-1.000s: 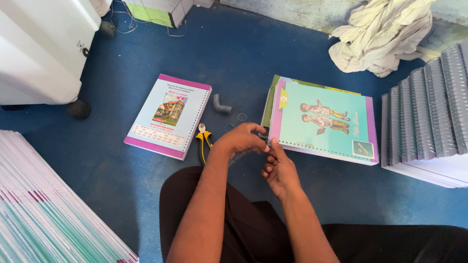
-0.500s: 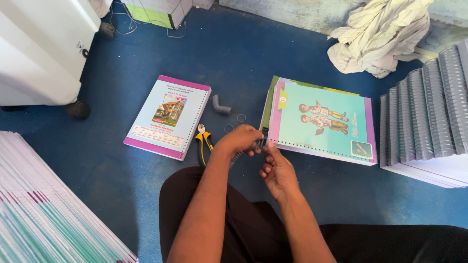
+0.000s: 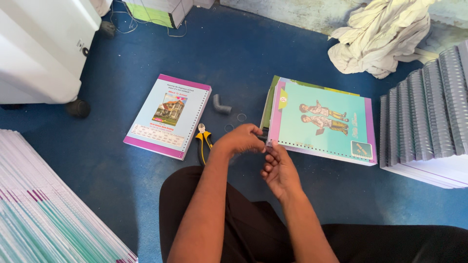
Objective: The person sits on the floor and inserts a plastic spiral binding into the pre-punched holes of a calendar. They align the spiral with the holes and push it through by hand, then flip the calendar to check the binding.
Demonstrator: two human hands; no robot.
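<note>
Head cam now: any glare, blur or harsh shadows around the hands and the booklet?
Head view: light is soft and even, with only faint shadows on the blue floor. No glare on the turquoise booklet. The left hand and right hand look sharp, though what they pinch at the booklet's corner is too small to tell. The white cloth is bright but keeps its folds.

Both hands (image 3: 261, 151) at teal booklet (image 3: 324, 122) corner, pliers (image 3: 204, 141) beside

head-worn view, steeply down, close
</note>
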